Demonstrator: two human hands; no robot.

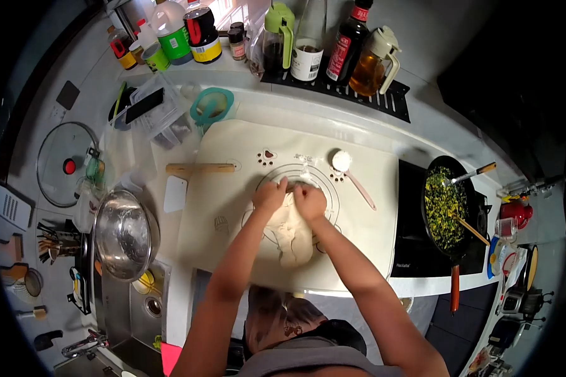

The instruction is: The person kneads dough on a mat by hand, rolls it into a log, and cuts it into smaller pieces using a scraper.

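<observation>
Head view: touching dough [292,237] at its far end with both hands, close beside each other; having left hand [270,195] curled partly closed on the dough's left side, right hand [310,201] folded loosely like a fist on its right; cannot tell whether pinching any dough within either; seeing the dough folded and uneven, stretched toward the body over printed rings on a pale mat [358,251]; noting a scoop [362,192] of white powder [341,161] on the mat's right side; noting also a wooden stick [198,168] across the left edge, near a metal bowl [122,232].
</observation>
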